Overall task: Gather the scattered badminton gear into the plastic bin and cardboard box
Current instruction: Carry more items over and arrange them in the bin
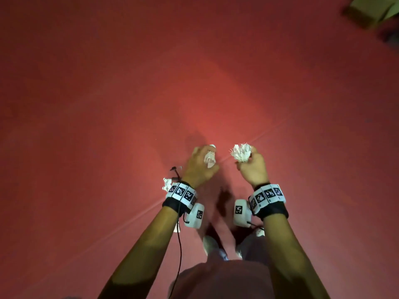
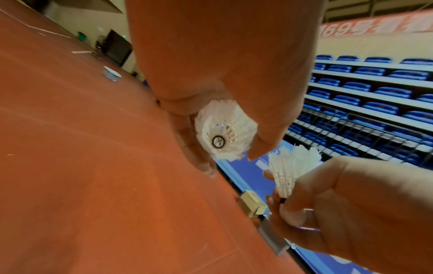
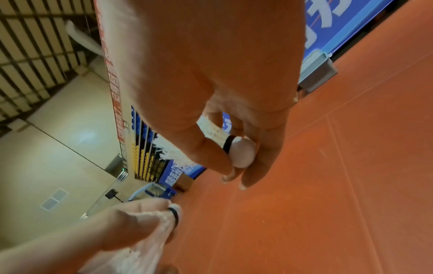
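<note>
shuttlecock in right hand (pinched)

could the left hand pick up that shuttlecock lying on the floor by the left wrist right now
Probably not yet. The left hand already grips a shuttlecock, so its fingers are occupied; the one on the floor lies uncovered.

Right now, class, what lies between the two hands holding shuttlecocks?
Only bare red floor between the left hand and right hand, per the head view.

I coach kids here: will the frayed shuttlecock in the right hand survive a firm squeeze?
Probably not. The frayed shuttlecock has splayed, ragged feather tips, so it looks fragile. The right hand pinches it by the rounded cork, likely the sturdier part. It seems very light.
</note>
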Motion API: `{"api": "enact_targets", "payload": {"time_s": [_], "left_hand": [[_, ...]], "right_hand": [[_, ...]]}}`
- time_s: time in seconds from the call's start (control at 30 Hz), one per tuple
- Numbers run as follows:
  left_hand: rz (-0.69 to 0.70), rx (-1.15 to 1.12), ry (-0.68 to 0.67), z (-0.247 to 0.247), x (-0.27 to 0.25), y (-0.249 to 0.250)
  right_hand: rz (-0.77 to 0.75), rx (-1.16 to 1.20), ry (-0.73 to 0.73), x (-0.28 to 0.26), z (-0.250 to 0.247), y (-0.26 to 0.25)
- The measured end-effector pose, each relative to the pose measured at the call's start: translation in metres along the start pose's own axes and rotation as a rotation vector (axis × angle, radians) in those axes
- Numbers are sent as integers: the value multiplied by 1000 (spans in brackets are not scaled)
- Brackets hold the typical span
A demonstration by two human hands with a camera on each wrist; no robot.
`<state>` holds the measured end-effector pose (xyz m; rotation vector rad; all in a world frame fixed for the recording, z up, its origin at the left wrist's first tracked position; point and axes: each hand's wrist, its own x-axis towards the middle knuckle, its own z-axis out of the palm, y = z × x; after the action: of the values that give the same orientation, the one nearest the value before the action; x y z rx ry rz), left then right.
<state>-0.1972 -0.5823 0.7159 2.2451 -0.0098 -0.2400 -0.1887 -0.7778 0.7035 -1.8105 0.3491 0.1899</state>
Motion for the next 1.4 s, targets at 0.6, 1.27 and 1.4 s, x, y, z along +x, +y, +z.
{"api": "enact_targets", "payload": {"time_s": [0.6,1.27,1.4], "left_hand": [[416,-53,-88,175,124,305],[731,-34,-397,466,475,645],[795,-45,-464,527,527,708]], "right_hand": [[-21,109,457,63,-359,-23],[-69,60,966,301,-760,-16],[-32,-2,1040,340,-829,-9]]}}
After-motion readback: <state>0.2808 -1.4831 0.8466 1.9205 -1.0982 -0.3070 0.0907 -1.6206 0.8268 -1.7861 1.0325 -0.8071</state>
